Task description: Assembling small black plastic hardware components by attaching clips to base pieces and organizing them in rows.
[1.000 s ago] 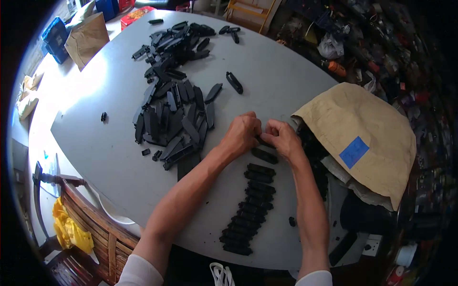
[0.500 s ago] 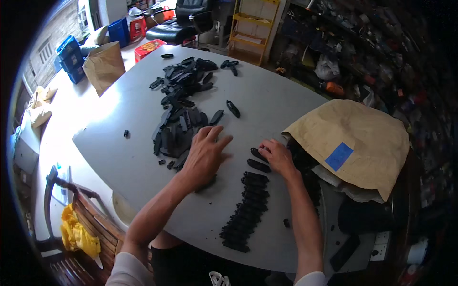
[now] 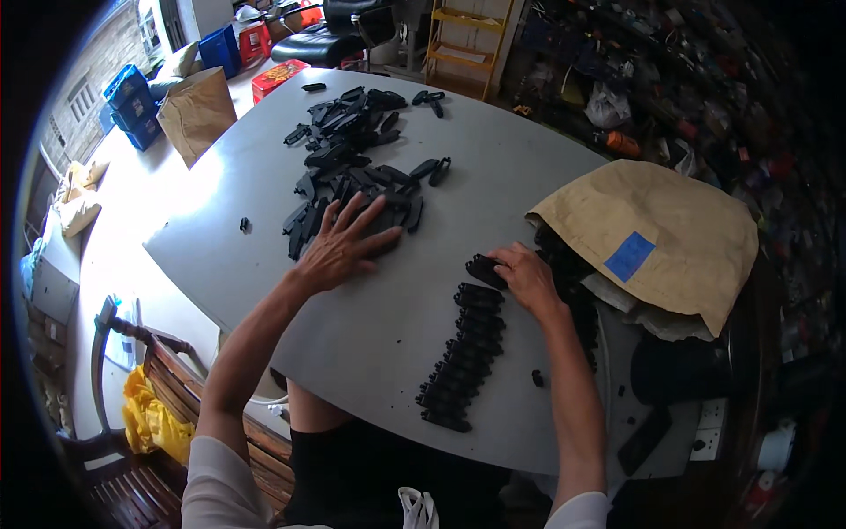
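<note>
My left hand [image 3: 337, 251] is open, its fingers spread over the near edge of a loose pile of black plastic parts [image 3: 339, 150] on the grey-white table [image 3: 370, 309]. Whether its fingertips press on any of these parts is hard to see. At the far end of a neat row of similar black parts [image 3: 469, 353], my right hand [image 3: 527, 280] closes its thumb and fingers on the right end of a long black plastic part [image 3: 484, 271]. That part lies roughly crosswise, like those in the row running toward me.
Right of my right hand, a brown paper sack [image 3: 679, 238] with a blue patch lies with black parts at its mouth. A dark flat slab [image 3: 644, 441] and a power strip [image 3: 708, 429] are near right. A wooden chair [image 3: 172, 379] with a yellow bag stands left.
My left hand has moved left, and the near parts of the pile have shifted away from me. The row's far end is closer packed. My right hand stays at that end.
</note>
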Tool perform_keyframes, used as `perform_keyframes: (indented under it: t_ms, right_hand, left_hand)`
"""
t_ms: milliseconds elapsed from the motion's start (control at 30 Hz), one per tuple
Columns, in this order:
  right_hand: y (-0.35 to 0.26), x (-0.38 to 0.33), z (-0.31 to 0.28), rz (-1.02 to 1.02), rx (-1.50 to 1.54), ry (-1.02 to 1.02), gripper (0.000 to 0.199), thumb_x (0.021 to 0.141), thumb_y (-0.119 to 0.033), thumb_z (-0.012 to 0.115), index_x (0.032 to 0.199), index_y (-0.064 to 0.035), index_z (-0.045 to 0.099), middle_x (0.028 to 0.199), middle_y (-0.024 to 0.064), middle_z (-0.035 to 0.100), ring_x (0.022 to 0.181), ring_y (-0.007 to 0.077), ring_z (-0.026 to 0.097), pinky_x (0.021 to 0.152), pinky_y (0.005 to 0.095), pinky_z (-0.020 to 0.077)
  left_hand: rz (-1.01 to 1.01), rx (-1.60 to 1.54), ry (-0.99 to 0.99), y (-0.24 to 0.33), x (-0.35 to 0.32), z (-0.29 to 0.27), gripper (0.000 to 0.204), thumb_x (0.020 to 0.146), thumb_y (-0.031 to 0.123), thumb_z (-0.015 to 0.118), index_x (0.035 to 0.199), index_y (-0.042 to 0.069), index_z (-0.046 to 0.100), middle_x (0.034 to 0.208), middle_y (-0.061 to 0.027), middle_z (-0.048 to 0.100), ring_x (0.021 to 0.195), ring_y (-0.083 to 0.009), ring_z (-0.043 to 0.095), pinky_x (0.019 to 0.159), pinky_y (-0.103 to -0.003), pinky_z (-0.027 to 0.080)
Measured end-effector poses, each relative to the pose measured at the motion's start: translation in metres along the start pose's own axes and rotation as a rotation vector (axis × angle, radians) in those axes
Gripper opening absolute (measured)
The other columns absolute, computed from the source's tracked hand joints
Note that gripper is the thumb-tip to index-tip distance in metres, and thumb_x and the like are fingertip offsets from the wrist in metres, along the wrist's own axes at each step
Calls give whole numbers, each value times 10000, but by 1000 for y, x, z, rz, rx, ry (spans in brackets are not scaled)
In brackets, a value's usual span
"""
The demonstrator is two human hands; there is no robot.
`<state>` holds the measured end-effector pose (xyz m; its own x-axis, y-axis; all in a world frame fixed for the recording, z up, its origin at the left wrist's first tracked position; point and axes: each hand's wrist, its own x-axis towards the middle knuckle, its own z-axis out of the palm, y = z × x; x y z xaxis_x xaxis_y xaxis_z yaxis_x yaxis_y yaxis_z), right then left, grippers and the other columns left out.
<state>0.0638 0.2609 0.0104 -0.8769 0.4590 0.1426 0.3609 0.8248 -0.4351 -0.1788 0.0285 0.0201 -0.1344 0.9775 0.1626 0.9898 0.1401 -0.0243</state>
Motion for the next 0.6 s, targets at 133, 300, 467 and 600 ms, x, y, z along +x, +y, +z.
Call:
perform_keyframes:
  t_ms: [133, 300, 467, 600]
  right_hand:
    - [-2, -4, -3, 40, -29, -20, 214, 856, -165, 638, 1062, -107, 646, 965, 139, 585, 947, 345, 572, 824, 427, 471]
    - [-9, -8, 1, -30, -160, 7, 290, 854, -277, 652, 1065, -80, 630, 1010, 135, 591, 1020, 332, 544, 890, 449, 421]
    - [-14, -15, 1, -21, -243, -11, 327, 846, -290, 646, 1112, -103, 617, 1025, 145, 593, 1027, 336, 548, 875, 452, 416]
    - [-18, -24, 5, -1, -264, -8, 273, 854, -270, 634, 1047, -80, 600, 1011, 148, 594, 1022, 334, 552, 857, 456, 415]
  left_hand:
    - [-9, -217, 208, 81, -34, -1, 744, 772, 327, 701, 1431, 185, 387, 1515, -160, 212, 1378, -361, 233, 1096, -551, 198]
    - [381, -515, 80, 187, -92, -13, 677, 777, 272, 703, 1378, 104, 440, 1368, -170, 427, 1240, -303, 441, 1017, -455, 355]
    - [522, -301, 93, 180, -85, 12, 527, 848, 168, 603, 1338, 40, 458, 1334, -178, 454, 1230, -262, 458, 991, -424, 376]
    - [615, -307, 82, 154, -89, 10, 399, 883, 111, 512, 1277, 50, 496, 1326, -161, 468, 1241, -255, 450, 1008, -409, 366]
